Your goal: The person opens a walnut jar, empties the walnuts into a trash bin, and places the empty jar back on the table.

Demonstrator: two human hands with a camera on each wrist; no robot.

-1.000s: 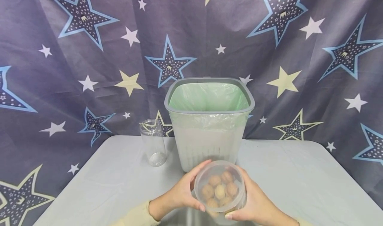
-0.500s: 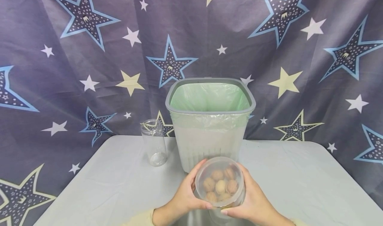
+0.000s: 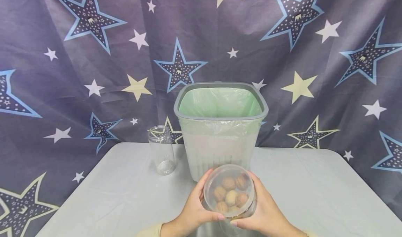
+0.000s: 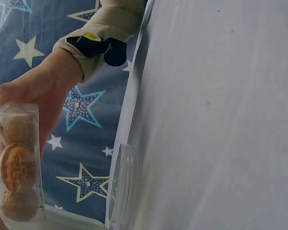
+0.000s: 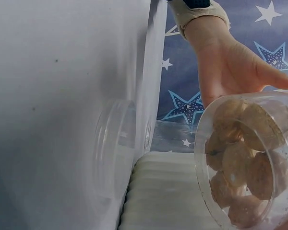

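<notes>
In the head view a clear round plastic container (image 3: 218,174) with several walnuts (image 3: 231,197) in it is held up between both hands, low in the middle. My left hand (image 3: 195,209) grips its left side, thumb along the near side. From the right, my right hand (image 3: 265,212) grips it the same way, the two thumb tips almost meeting. The container is tilted, with its round face toward the head camera. On the table just below it lies a shallow clear round piece (image 5: 114,148) like a lid, which also shows in the left wrist view.
Right behind the hands stands a pale waste bin (image 3: 216,144) with a grey rim and a green liner bag. A tall clear jar (image 3: 161,149) stands upright to its left. A white cloth (image 3: 314,188) covers the table, and a star-patterned curtain (image 3: 201,24) hangs behind.
Both hands have raised the container slightly and shifted it a little, and its tilt has altered slightly. The walnuts show at slightly different places inside. The bin and the jar stay put.
</notes>
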